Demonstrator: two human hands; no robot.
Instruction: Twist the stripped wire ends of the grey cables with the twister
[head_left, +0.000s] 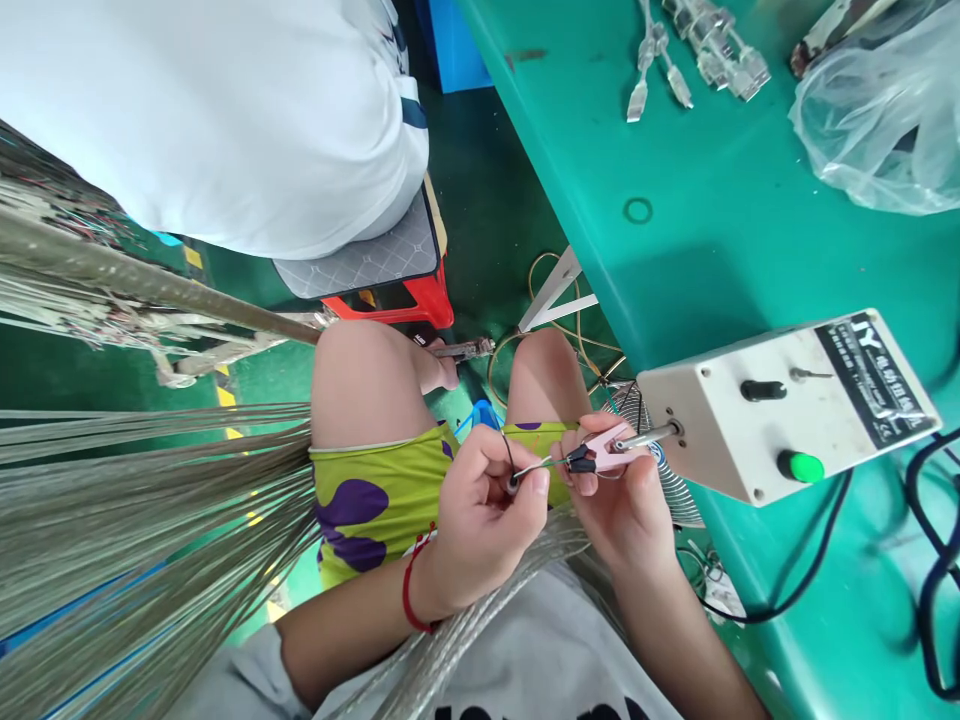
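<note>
My left hand (491, 505), with a red string on its wrist, is closed in a pinch on a thin cable (514, 482) whose fine split wires stick out. Those wires run to the black jaws of a small pink clip (606, 447). The clip is fixed to the metal shaft (651, 436) of a cream-coloured twisting machine (787, 400). My right hand (626, 490) has its fingers closed around the clip from both sides. A thick bundle of clear-jacketed cables (480, 625) lies over my lap under both wrists.
The machine, with a green button (800, 466), stands on a green table (675, 270). USB cable ends (712, 45) and a clear plastic bag (881, 120) lie at its far side. A person in white (300, 130) sits on a red stool (431, 295). Many cables (150, 530) hang at left.
</note>
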